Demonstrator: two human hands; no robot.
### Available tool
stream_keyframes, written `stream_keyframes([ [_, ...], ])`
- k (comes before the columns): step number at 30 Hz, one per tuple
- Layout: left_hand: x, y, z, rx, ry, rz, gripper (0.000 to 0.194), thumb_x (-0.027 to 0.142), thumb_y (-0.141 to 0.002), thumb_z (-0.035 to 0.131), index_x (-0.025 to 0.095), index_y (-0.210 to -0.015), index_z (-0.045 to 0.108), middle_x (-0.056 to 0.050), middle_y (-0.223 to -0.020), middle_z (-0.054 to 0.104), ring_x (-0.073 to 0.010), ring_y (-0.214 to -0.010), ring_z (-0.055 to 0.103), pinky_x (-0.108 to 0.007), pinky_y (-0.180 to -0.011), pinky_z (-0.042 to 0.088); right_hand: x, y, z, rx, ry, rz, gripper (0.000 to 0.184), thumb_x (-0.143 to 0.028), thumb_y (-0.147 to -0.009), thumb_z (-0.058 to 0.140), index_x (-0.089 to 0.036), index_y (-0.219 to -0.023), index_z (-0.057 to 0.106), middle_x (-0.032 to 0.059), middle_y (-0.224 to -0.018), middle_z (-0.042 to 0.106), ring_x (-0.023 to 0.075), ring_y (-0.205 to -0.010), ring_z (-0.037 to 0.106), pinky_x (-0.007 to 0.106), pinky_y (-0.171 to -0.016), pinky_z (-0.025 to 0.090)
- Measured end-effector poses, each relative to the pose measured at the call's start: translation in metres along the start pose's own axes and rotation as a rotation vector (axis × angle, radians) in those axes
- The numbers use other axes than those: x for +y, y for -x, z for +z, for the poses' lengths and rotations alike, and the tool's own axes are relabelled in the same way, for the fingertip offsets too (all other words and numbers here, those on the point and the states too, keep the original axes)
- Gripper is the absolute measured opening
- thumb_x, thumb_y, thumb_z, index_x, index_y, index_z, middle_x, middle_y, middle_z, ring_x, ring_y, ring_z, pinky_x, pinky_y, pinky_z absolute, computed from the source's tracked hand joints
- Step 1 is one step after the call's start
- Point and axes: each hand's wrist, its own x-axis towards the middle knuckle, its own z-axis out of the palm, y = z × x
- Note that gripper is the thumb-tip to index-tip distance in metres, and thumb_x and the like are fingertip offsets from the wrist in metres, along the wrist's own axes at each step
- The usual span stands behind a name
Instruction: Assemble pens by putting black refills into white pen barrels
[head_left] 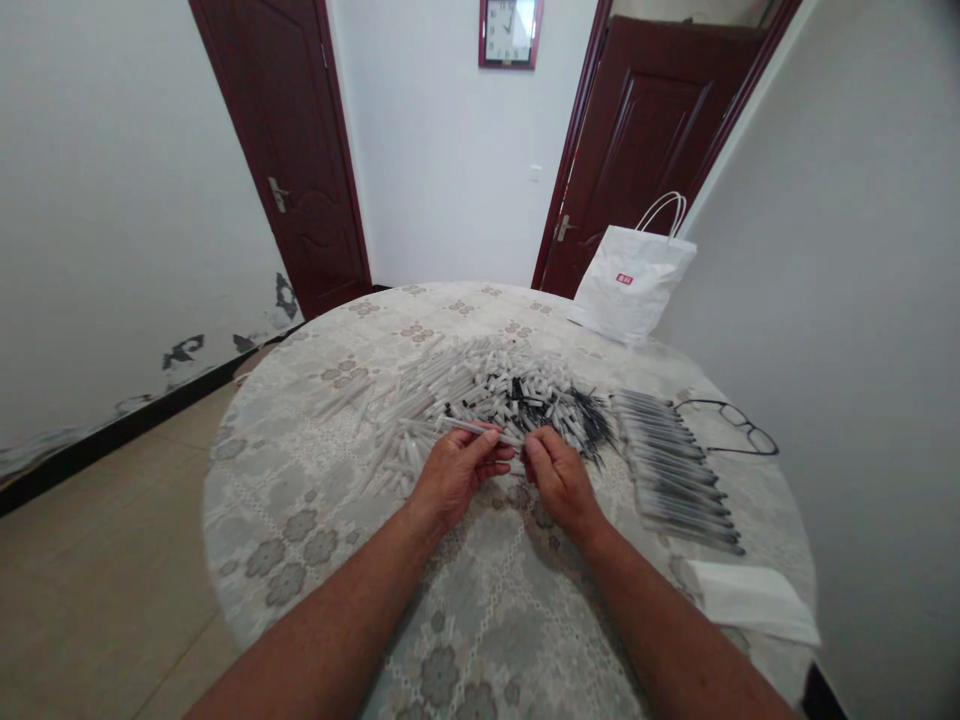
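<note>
Between the thumb and fingers of my left hand [459, 468] lies a slim whitish pen barrel [466, 426], pointing to the upper left. My right hand [556, 478] is closed in a pinch at the barrel's right end; whatever small part its fingertips cover is hidden. Just beyond both hands spreads a heap of loose white pen barrels [431, 382]. Short white pieces [546, 372], perhaps caps, lie on the heap's right side, mixed with thin black refills [594, 422]. Right of my right hand, several pens with dark tips [675, 462] are lined up in a row.
The round table wears a patterned cloth [300, 500]. Eyeglasses [739, 428] lie right of the pen row, and a folded white sheet [754, 600] is nearer me. A white paper bag [637, 280] stands at the back right, by the wall.
</note>
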Motion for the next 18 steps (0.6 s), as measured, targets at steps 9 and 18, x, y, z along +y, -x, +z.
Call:
stream_keyframes([
  [9, 0.0025, 0.0007, 0.0018, 0.029, 0.017, 0.016, 0.03, 0.029, -0.075, 0.082, 0.014, -0.097, 0.068, -0.009, -0.085, 0.074, -0.019, -0.076, 0.073, -0.03, -0.068, 0.06, 0.0018, 0.002, -0.0004, 0.053, -0.041, -0.017, 0.027, -0.042, -0.099, 0.045, -0.021, -0.091, 0.06, -0.0007, -0.071, 0.059, 0.0156, -0.063, 0.054, 0.027, -0.062, 0.04],
  [18, 0.0022, 0.0011, 0.0013, -0.01, -0.003, -0.011, 0.03, 0.03, -0.075, 0.082, 0.013, -0.095, 0.068, -0.009, -0.085, 0.075, -0.0188, -0.074, 0.073, -0.029, -0.065, 0.059, -0.0003, 0.0008, -0.0001, -0.003, 0.038, -0.049, 0.039, -0.044, -0.101, 0.04, -0.023, -0.071, 0.054, -0.0006, -0.065, 0.054, 0.0161, -0.064, 0.051, 0.028, -0.061, 0.037],
])
